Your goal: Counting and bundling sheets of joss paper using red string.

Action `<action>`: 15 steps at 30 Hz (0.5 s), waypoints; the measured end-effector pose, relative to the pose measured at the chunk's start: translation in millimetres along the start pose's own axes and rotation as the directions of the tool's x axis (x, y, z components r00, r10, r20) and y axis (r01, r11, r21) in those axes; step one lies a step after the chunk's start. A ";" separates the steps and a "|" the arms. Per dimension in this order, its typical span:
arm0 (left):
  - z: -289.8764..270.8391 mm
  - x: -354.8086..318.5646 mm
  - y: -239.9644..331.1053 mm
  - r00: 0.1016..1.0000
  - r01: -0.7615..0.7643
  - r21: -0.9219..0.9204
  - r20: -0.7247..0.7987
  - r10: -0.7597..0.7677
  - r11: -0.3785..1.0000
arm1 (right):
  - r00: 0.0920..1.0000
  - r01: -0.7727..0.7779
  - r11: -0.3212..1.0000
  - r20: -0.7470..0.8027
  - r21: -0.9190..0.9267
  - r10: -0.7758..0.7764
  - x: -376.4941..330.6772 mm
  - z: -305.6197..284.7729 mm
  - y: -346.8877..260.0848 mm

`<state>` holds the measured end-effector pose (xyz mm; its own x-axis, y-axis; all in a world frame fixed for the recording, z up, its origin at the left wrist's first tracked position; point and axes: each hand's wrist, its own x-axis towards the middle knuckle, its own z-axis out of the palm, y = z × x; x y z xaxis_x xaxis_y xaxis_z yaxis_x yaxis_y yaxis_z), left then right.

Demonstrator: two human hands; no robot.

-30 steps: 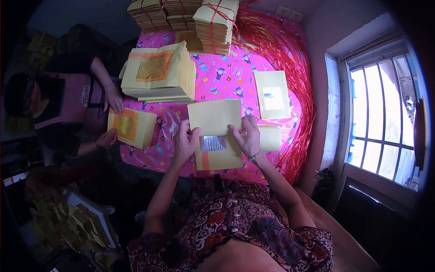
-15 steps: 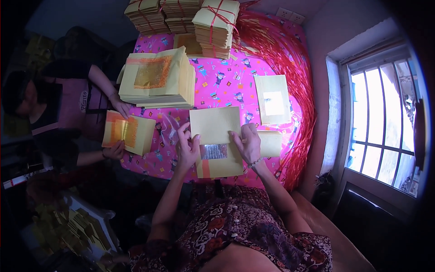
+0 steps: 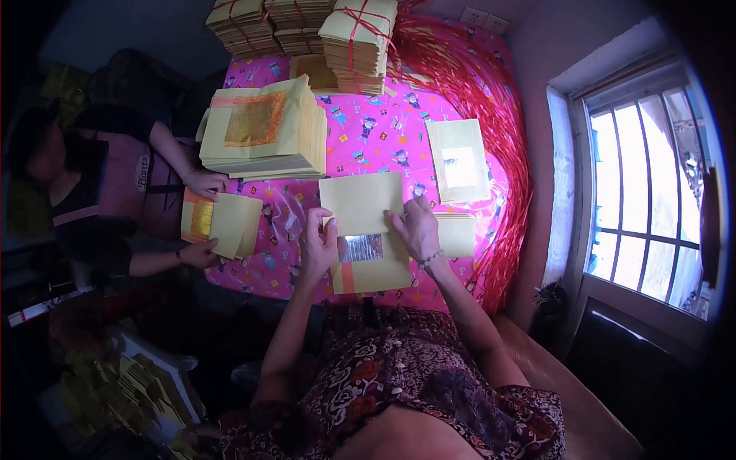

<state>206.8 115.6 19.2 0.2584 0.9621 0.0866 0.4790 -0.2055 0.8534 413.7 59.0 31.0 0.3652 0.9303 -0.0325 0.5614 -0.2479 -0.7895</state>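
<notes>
A pale yellow paper sheet point(image 3: 362, 195) lies in front of me at the near side of the table, its upper part plain. Below its lower edge show a silver foil patch point(image 3: 360, 248) and an orange stripe on yellow paper. I cannot tell whether this is one folded sheet or two. My left hand point(image 3: 317, 247) pinches the left edge, thumb on top. At the right edge my right hand point(image 3: 416, 232) grips the paper the same way, fingers partly hidden. Just beyond the right hand lies a small stack of yellow paper point(image 3: 457, 234).
A tall paper stack point(image 3: 257, 157) with an orange-gold top stands ahead left. Bundles tied in red point(image 3: 354, 46) sit at the back. Red plastic strands point(image 3: 506, 153) line the right edge. A silver-patched sheet point(image 3: 474, 184) lies right. A co-worker's hands point(image 3: 201, 251) handle gold-patched paper point(image 3: 234, 218).
My hands stay on the paper, the fingers of the left hand more curled in. The co-worker's paper now shows more plain yellow and less of the gold patch. The view has shifted slightly.
</notes>
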 end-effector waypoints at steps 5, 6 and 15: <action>1.7 -1.1 5.8 0.995 -0.084 0.214 -0.043 0.096 0.973 | 1.000 0.009 1.000 0.007 -0.014 -0.009 2.1 2.9 7.7; 3.8 -2.3 6.0 0.999 -0.019 0.142 -0.046 0.026 0.990 | 1.000 0.009 1.000 0.010 -0.008 -0.009 3.8 2.9 8.5; 13.6 -3.7 10.5 0.983 -0.180 0.516 0.072 0.167 0.838 | 0.999 0.041 0.999 -0.029 -0.017 -0.042 -4.1 10.6 11.9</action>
<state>222.2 107.5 20.9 0.3946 0.8990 0.1901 0.7874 -0.4374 0.4344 411.0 55.1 15.2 0.3626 0.9318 0.0182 0.5888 -0.2139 -0.7795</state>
